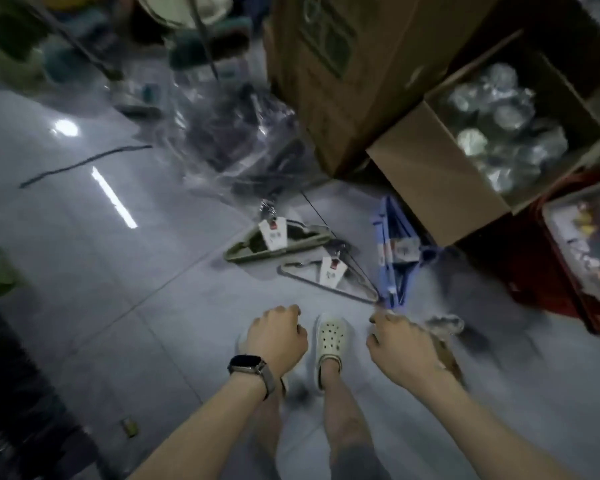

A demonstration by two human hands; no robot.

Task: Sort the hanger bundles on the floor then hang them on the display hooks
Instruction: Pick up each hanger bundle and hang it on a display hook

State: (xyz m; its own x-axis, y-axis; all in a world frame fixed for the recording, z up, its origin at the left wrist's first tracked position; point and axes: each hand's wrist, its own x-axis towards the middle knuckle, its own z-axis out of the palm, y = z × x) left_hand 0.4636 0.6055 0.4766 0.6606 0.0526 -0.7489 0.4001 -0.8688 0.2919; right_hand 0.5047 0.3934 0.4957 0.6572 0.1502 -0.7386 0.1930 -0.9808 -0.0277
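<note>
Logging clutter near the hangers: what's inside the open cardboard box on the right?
The open box holds shiny round items wrapped in clear plastic. What they are is unclear, and anything below that top layer is covered.

Glossy grey tiled floor (pixel 84 271). Olive hanger bundle (pixel 274 240) lies central; grey hanger bundle (pixel 329 278) at its 4 o'clock, blue hanger bundle (pixel 394 251) at its 3 o'clock. Cardboard boxes (pixel 343 98) at 1 o'clock.

Three hanger bundles lie on the floor (pixel 118 271) beside the open box (pixel 440 178): a green bundle (pixel 274 242), a grey bundle (pixel 329 278) and a blue bundle (pixel 394 251). There are two cardboard boxes, counting the taller box (pixel 343 81) behind it, and one red crate (pixel 548 271).
</note>
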